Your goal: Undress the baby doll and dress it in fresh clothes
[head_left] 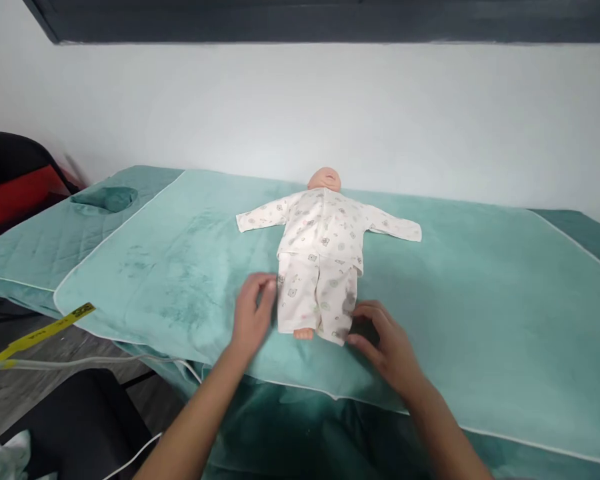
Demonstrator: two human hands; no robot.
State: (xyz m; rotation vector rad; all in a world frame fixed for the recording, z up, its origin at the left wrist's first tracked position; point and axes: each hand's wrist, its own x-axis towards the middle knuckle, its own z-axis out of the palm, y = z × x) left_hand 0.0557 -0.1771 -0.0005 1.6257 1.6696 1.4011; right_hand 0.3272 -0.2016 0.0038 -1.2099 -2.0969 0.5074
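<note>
A doll point(325, 179) lies on its back on the massage bed point(480, 300), around the middle of its length, its head close to the far edge by the wall point(330, 107) and its legs towards the near edge; it wears a white printed top point(325, 223), sleeves spread towards the left and right ends, and matching trousers point(300, 293), with toes showing below the left-hand cuff. The left hand point(253, 310) is at the left side of the trousers, thumb and forefinger bent close together; whether they pinch the fabric I cannot tell. The right hand point(387, 343) is at the lower right trouser leg, fingers curved and thumb held apart, tips at the cloth; the grip looks open. A face hole point(105, 199) sits near the bed's left end; past the far left corner stands a black and red chair point(20, 190); off the near left corner are a pale cable point(80, 362), a yellow tag point(45, 332) and a black seat point(80, 427) bearing pale cloth point(10, 460).
</note>
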